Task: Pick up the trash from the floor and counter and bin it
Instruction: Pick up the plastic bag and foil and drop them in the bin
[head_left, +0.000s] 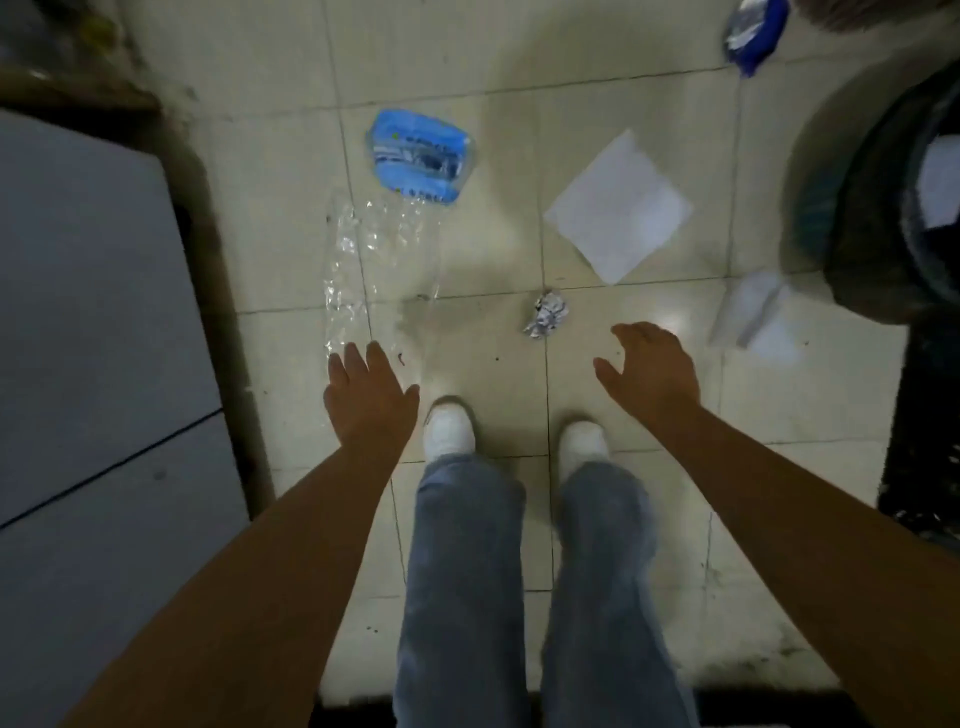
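Note:
Trash lies scattered on the tiled floor. A clear plastic wrapper with a blue label (400, 208) stretches ahead on the left. A flat white napkin (618, 208) lies ahead on the right. A small crumpled foil ball (545, 314) sits between them, close to my hands. Another white paper (758, 317) lies beside the dark bin (893, 197) at the right edge. A blue packet (753, 31) is at the top right. My left hand (369, 395) is open, fingers near the wrapper's end. My right hand (654, 369) is open, just right of the foil ball.
A grey counter (88, 322) with a dark edge fills the left side. My white shoes (449, 428) and jeans stand on the tiles below my hands. The bin holds a dark liner with something white inside. A dark strip runs along the right.

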